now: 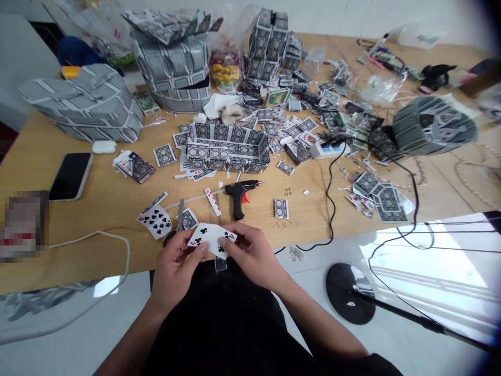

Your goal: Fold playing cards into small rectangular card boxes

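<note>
Both hands grip one playing card [211,240], a four of clubs with a bend across its middle, held at the table's front edge. My left hand [176,269] pinches its left end, thumb on the face. At the right end, my right hand [252,253] does the same with its thumb on top. Just beyond lie a ten of spades [156,221], a face-down card [189,219] partly hidden by a strip, and a cut red card strip [213,201]. A black glue gun [239,196] with an orange trigger rests past the hands. Behind it stands an open box made of cards [229,151].
Large card-built structures [176,62] stand at the back left, and another [430,125] at the right. A phone [71,176] and a white earbud case [104,147] lie left. A black cord runs from the power strip [329,150] over the front edge. Loose cards cover the back.
</note>
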Motion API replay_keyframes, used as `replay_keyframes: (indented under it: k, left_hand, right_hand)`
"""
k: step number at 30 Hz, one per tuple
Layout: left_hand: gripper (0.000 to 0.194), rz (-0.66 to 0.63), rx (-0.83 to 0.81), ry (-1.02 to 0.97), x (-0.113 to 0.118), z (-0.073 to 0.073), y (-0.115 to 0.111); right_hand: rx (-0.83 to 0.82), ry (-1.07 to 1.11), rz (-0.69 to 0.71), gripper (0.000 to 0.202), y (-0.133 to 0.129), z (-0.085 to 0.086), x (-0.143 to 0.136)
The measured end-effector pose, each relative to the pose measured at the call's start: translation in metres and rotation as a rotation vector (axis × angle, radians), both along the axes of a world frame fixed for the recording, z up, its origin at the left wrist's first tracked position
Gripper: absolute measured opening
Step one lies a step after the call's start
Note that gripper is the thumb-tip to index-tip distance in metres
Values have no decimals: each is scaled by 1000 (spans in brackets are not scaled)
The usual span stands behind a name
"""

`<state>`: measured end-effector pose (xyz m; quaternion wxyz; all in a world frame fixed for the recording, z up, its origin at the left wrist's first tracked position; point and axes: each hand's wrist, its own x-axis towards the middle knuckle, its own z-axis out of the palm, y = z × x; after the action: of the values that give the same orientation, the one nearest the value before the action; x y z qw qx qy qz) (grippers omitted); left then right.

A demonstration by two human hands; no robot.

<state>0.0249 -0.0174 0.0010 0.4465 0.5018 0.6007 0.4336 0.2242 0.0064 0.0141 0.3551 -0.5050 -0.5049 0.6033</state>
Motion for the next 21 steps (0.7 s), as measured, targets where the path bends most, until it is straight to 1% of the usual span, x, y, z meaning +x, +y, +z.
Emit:
replay_keyframes:
  k: [2,4,7,10,13,15,17,19,21]
  left_hand:
    - [23,13,-26,-20,-1,2,0]
    - [19,27,19,-8,-1,3,0]
    - [10,10,211,22,-1,2,1]
    - [18,-57,374,54,-5,-4,1]
    - [22,-84,428,82,-9,-9,1]
    - [20,-66,442,85,-11,-10,1]
    - [14,-12,406,104,-10,-8,2]
    - [7,39,313,121,-9,-4,2]
    - [10,52,220,93,-7,-2,2]
  right_hand:
    - [-15,30,18,23,1,-1,-2]
    - [-23,49,16,24,1,-3,-4]
    - [50,-3,-39,25,3,-8,-8]
    - [172,-7,-93,25,4,-11,-9]
    - [237,7,-126,22,6,-11,-8]
    - [236,-19,-105,16,7,-9,-7]
    - [196,-37,-75,10,7,-7,-7]
    - [111,-6,-57,18,7,-5,-8]
    - [13,82,-89,29,8,-4,-9]
